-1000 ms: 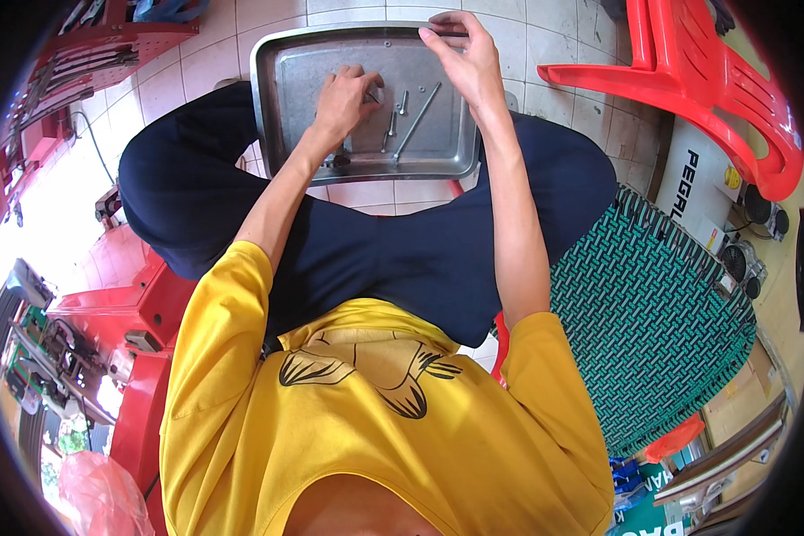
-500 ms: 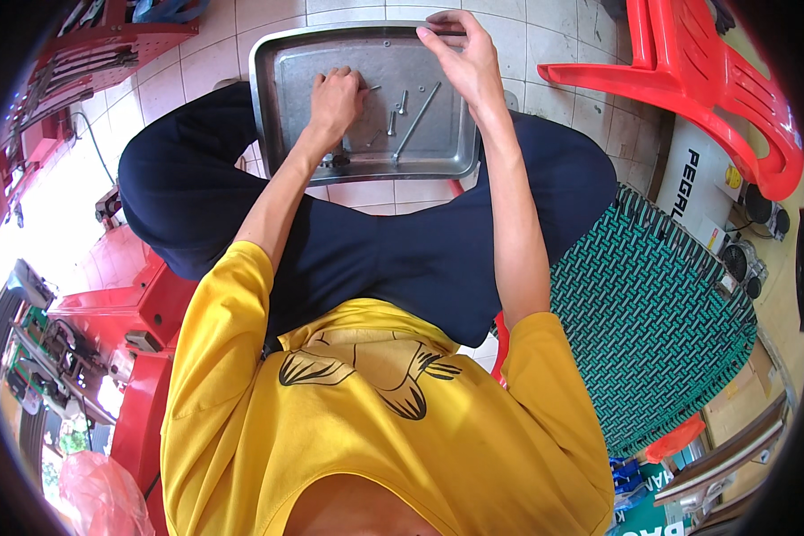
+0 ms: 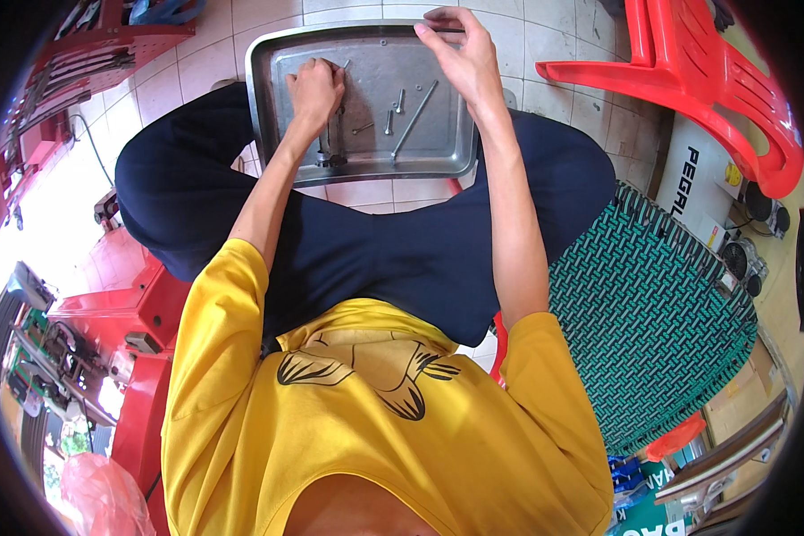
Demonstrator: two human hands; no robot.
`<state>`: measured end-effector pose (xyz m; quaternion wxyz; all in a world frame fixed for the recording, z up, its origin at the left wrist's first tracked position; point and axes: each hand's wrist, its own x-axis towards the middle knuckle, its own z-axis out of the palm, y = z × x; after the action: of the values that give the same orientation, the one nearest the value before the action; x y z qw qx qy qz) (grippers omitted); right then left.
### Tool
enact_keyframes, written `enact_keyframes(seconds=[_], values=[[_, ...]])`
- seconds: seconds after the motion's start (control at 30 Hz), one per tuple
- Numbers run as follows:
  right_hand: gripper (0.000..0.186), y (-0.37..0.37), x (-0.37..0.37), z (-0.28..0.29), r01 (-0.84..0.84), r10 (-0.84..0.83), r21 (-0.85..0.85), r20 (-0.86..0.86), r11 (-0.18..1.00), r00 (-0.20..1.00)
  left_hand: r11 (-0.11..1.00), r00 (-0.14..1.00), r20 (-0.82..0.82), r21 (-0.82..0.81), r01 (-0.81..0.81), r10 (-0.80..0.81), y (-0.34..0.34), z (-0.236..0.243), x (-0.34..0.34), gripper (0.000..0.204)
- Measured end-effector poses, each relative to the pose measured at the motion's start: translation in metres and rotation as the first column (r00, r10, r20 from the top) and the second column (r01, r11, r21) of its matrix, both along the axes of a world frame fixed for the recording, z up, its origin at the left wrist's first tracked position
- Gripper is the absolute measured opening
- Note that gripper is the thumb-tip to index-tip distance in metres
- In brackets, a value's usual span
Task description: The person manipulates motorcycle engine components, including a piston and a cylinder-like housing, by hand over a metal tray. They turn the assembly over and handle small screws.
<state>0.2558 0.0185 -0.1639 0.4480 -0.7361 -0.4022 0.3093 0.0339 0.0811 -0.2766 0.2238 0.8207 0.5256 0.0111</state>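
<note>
A steel tray (image 3: pixel 286 54) sits between my dark-trousered knees. Inside it, my left hand (image 3: pixel 315 94) has its fingers curled down at the left side; a thin metal piece pokes out beside them, and what they hold is mostly hidden. My right hand (image 3: pixel 464 62) grips the tray's upper right rim, thumb on the edge. Right of my left hand lie a long bolt (image 3: pixel 414 121), two shorter bolts (image 3: pixel 389 122), (image 3: pixel 399 101), a thin fastener (image 3: pixel 363 127) and small nuts (image 3: pixel 384 42). A dark cylindrical metal part (image 3: pixel 330 159) lies along the near left edge, below my left hand.
A red plastic chair (image 3: pixel 706 80) stands at upper right, beside a white cylinder (image 3: pixel 688 196). A green woven seat (image 3: pixel 652 330) is at my right. Red tool racks (image 3: pixel 125 36) and red cabinets (image 3: pixel 107 304) line my left; a pink plastic bag (image 3: pixel 98 491) is at lower left.
My left hand has moved left and up inside the tray, uncovering more of the dark part and small fastener. The tray and right hand have shifted very slightly left.
</note>
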Motion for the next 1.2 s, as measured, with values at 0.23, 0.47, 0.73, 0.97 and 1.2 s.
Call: enact_keyframes(seconds=[0.23,0.47,0.73,0.97,1.2], values=[[0.033,0.003,-0.002,0.0,0.013,-0.013,0.02,-0.013,1.0,1.0,0.989,0.994,0.003,-0.103,-0.106,0.107,0.011,-0.006,-0.009,0.029],[0.031,0.0,0.002,0.005,-0.005,0.005,-0.018,0.008,1.0,1.0,0.999,0.993,-0.121,0.037,-0.012,0.017,0.005,0.01,-0.004,0.034],[0.028,0.0,-0.001,0.006,-0.022,0.029,-0.086,0.071,0.996,0.997,0.999,1.0,0.008,-0.041,0.016,-0.016,0.009,0.005,-0.003,0.044],[0.025,-0.004,-0.003,0.0,-0.102,0.13,-0.202,0.126,0.974,0.984,0.975,0.942,-0.255,-0.034,0.218,-0.22,0.011,0.026,-0.012,0.058],[0.027,-0.006,-0.001,0.005,-0.084,0.127,-0.258,0.152,0.963,0.98,0.92,0.888,-0.342,-0.346,0.185,-0.307,-0.028,0.039,-0.02,0.087]])
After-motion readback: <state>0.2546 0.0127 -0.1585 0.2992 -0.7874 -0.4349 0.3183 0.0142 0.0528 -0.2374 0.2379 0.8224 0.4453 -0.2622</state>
